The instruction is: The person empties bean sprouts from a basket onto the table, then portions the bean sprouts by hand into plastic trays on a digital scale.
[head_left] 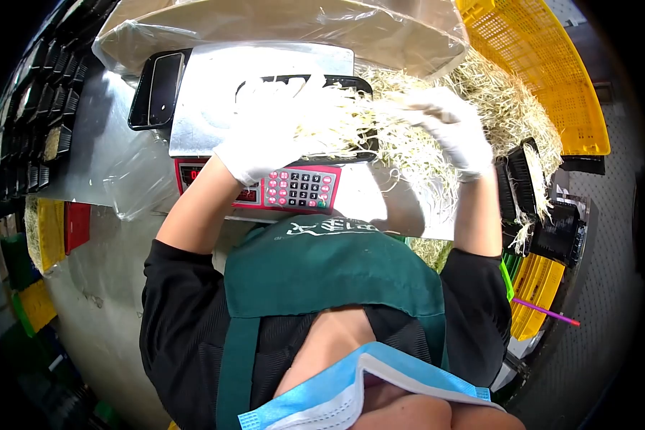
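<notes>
My left hand (265,132), in a white glove, reaches over a black tray (369,89) on the scale and touches the bean sprouts (344,118) in it. Glare washes out its fingers, so their grip is unclear. From the right, my right hand (455,132), also gloved, points toward the tray with its fingers closed around some sprouts. Loose sprouts lie under and beside it. The scale has a steel plate (201,100) and a red keypad panel (301,188); its digits are partly covered by my left wrist.
A large sprout pile (512,97) lies at right before a yellow basket (545,72). Clear plastic sheeting (279,32) spans the back. A phone (166,86) sits in a black tray left of the scale. Stacked black trays (50,93) stand far left; more black trays (555,233) lie right.
</notes>
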Motion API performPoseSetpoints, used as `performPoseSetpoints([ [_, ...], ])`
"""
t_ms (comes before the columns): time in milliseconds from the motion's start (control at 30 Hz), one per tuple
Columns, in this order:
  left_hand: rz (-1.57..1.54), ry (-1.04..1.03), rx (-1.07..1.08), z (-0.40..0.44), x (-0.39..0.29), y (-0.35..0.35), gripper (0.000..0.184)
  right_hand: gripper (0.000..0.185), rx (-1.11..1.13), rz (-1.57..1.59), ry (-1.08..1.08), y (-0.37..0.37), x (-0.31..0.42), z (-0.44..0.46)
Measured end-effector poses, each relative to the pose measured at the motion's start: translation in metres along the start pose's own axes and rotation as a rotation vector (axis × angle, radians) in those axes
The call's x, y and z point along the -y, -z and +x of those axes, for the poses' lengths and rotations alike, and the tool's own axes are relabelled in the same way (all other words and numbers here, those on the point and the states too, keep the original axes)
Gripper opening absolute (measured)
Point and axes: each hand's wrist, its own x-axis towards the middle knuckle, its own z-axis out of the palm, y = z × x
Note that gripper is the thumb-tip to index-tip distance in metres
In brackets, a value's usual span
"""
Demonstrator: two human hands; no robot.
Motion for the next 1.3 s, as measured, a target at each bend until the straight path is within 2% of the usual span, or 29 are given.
performPoseSetpoints([
  [67,-0.105,-0.003,0.011,-0.003,-0.008,0.015,0.055,0.027,-0.056,0.084,0.042,0.019,0.020,-0.004],
  [133,-0.207,0.001,0.023,-0.010,-0.013,0.028,0.053,0.024,-0.072,0.215,0.154,0.011,0.050,0.001],
  [167,-0.319,0.057,-0.113,-0.014,-0.013,0.033,0.053,0.024,-0.151,0.258,0.138,0.005,0.048,0.002],
  [267,-0.646,0.200,-0.519,-0.018,0.011,0.024,0.064,0.029,-0.120,0.201,0.092,-0.038,0.049,0.020],
  [300,-0.646,0.200,-0.519,-0.013,0.016,0.023,0.064,0.031,-0.025,0.073,0.109,-0.049,0.032,0.029],
  [333,-0.801,0.280,-0.497,-0.007,0.017,0.021,0.063,0.032,0.069,-0.055,0.127,-0.059,0.018,0.037],
  [367,-0.954,0.357,-0.471,0.000,0.019,0.020,0.061,0.036,0.208,-0.022,0.013,-0.069,0.027,0.037],
  [400,-1.107,0.432,-0.443,0.007,0.023,0.021,0.060,0.043,0.228,-0.447,0.237,-0.068,0.012,0.042],
  [433,-0.703,0.158,-0.333,0.004,0.037,0.006,0.059,0.047,0.220,-0.493,0.264,-0.063,0.007,0.041],
  [467,-0.710,0.158,-0.331,0.002,0.032,0.006,0.059,0.051,0.216,-0.539,0.283,-0.061,0.009,0.040],
  [533,-0.066,0.043,0.028,-0.003,0.006,0.007,0.053,0.054,0.216,-0.508,0.312,-0.055,0.024,0.036],
  [567,0.273,-0.001,-0.201,0.000,-0.011,0.005,0.051,0.057,0.210,-0.472,0.352,-0.053,0.029,0.033],
  [600,0.269,-0.009,-0.199,0.001,-0.011,0.004,0.051,0.057,0.203,-0.474,0.347,-0.051,0.023,0.026],
  [667,-0.003,-0.026,-0.132,0.000,-0.008,0.002,0.049,0.061,0.065,-0.550,0.417,-0.051,0.006,0.008],
  [733,-0.004,-0.024,-0.157,-0.001,-0.002,-0.005,0.047,0.063,-0.007,-0.592,0.444,-0.054,-0.002,-0.007],
  [800,0.022,-0.066,-0.119,0.000,0.001,-0.007,0.046,0.054,-0.026,-0.285,0.061,-0.062,-0.004,-0.020],
  [833,0.019,-0.066,-0.099,0.001,0.000,-0.005,0.046,0.037,-0.087,-0.086,0.049,-0.066,-0.022,-0.019],
  [867,0.016,-0.065,-0.080,0.001,-0.001,-0.003,0.047,0.037,-0.089,-0.082,0.048,-0.060,-0.024,-0.021],
  [933,-0.190,-0.106,-0.082,0.000,-0.001,0.001,0.051,0.023,-0.162,0.132,-0.086,-0.037,-0.029,-0.028],
  [967,-0.187,-0.105,-0.082,-0.002,-0.004,0.006,0.051,0.018,-0.185,0.121,-0.100,-0.027,-0.009,-0.028],
  [1033,-0.862,0.270,0.043,-0.008,-0.013,0.019,0.067,0.019,-0.215,0.136,0.011,-0.012,0.019,-0.024],
  [1067,-0.861,0.273,0.042,-0.016,-0.010,0.018,0.067,0.019,-0.220,0.183,0.090,-0.009,0.031,-0.022],
  [1133,-0.696,0.156,-0.192,-0.033,0.000,0.014,0.086,0.020,-0.264,0.190,0.157,-0.024,0.040,-0.010],
  [1167,-0.854,0.182,-0.261,-0.032,0.001,0.018,0.087,0.020,-0.312,0.195,0.223,-0.036,0.043,-0.002],
  [1200,-1.015,0.198,-0.337,-0.031,0.002,0.022,0.089,0.022,-0.225,0.243,0.199,-0.052,0.045,0.006],
  [1233,-1.170,0.205,-0.418,-0.030,0.002,0.026,0.091,0.023,-0.117,0.076,0.210,-0.061,0.028,0.015],
  [1267,-1.199,0.200,-0.500,-0.036,0.013,0.019,0.089,0.024,-0.010,-0.091,0.220,-0.069,0.011,0.023],
  [1300,-1.198,0.217,-0.550,-0.043,0.023,0.010,0.087,0.029,0.014,-0.330,0.378,-0.070,0.010,0.025],
])
